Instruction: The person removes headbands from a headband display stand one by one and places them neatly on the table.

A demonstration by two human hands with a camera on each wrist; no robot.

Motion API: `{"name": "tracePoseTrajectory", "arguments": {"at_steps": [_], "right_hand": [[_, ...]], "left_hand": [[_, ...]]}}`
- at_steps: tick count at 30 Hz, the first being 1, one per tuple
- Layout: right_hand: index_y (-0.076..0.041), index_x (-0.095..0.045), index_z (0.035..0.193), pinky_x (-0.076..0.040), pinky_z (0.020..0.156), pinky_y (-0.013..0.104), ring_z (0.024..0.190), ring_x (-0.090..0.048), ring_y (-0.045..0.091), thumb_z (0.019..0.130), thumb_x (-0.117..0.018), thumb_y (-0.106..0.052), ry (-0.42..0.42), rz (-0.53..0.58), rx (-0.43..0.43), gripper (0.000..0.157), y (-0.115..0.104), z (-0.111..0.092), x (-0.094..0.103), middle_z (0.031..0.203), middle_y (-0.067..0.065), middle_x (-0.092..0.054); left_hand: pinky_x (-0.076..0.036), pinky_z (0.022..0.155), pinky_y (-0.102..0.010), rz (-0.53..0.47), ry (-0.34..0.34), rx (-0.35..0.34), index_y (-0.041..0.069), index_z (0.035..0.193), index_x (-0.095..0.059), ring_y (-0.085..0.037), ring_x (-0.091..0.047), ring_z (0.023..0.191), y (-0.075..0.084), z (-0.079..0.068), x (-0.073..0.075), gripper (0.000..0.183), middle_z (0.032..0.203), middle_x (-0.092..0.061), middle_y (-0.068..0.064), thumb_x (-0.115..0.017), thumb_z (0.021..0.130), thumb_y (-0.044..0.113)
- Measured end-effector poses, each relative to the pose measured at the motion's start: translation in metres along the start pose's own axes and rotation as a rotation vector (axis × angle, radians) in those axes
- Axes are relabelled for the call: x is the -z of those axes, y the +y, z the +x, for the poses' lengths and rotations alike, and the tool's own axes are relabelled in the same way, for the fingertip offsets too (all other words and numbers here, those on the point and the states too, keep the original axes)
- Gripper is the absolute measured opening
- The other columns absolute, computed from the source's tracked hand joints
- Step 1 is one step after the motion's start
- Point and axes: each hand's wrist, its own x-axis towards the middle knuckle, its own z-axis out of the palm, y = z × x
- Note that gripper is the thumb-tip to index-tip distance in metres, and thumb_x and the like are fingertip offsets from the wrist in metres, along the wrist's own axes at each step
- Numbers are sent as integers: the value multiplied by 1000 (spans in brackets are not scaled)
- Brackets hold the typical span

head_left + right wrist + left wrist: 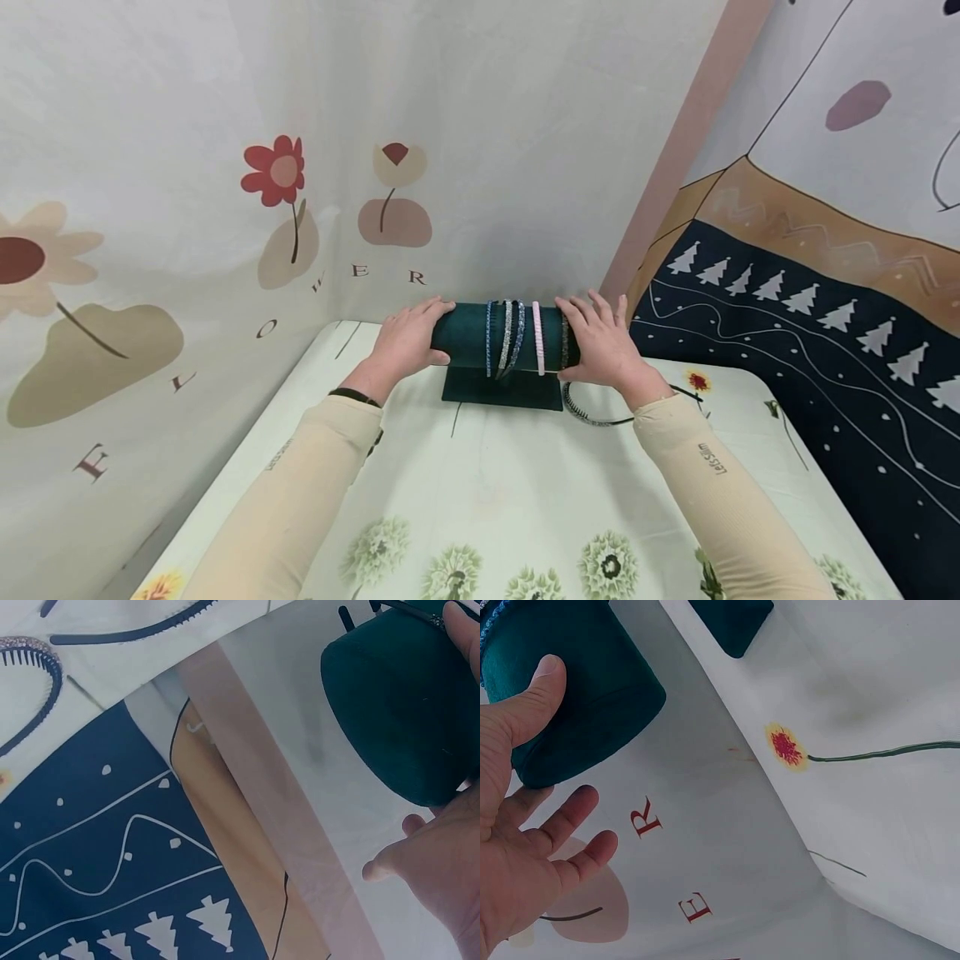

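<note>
A dark green velvet headband stand [468, 333], a padded roll on a flat base [502, 390], stands on the table. Around the roll sit several headbands: a thin blue one [489, 337], a silver sparkly one [506, 337], a dark blue glittery one [517, 337] and a pink one [538, 337]. My left hand [408, 340] grips the roll's left end, thumb in front, the lower fingers spread. At the right end my right hand [603, 346] holds the roll, its thumb at a dark headband [565, 337]. The right palm hides part of that end.
Dark toothed headbands [135, 636] lie on the table, right of the stand; one [592, 418] passes beneath my right hand in the head view. A floral cloth [487, 492] covers the table. Printed curtains [510, 167] hang close behind and at the sides.
</note>
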Motion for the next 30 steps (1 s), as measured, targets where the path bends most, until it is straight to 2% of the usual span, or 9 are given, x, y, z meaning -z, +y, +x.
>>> {"name": "tracePoseTrajectory", "arguments": {"at_steps": [13,22,30], "right_hand": [[-20,-22,171,1,126,82,164,-12,46,67,-102,-46,24,-2,6,133,5,-1,-2,170,20,-35],[-20,-22,171,2,127,81,165,-11,46,66,-103,-45,11,-6,-1,135,6,-2,0,170,20,-36],[-19,-24,170,2,126,82,163,-12,48,67,-103,-42,21,6,-6,131,8,-4,-1,170,20,-36]], "left_hand": [[-38,125,-67,-3,-7,7,19,167,-37,-44,-40,157,2,-1,2,92,176,-32,-13,-88,91,30],[-38,124,-67,1,-3,4,19,167,-38,-43,-40,157,2,-1,2,92,176,-32,-13,-88,91,30],[-37,125,-66,3,-4,2,19,167,-38,-44,-40,157,2,-1,2,92,176,-32,-13,-88,91,31]]}}
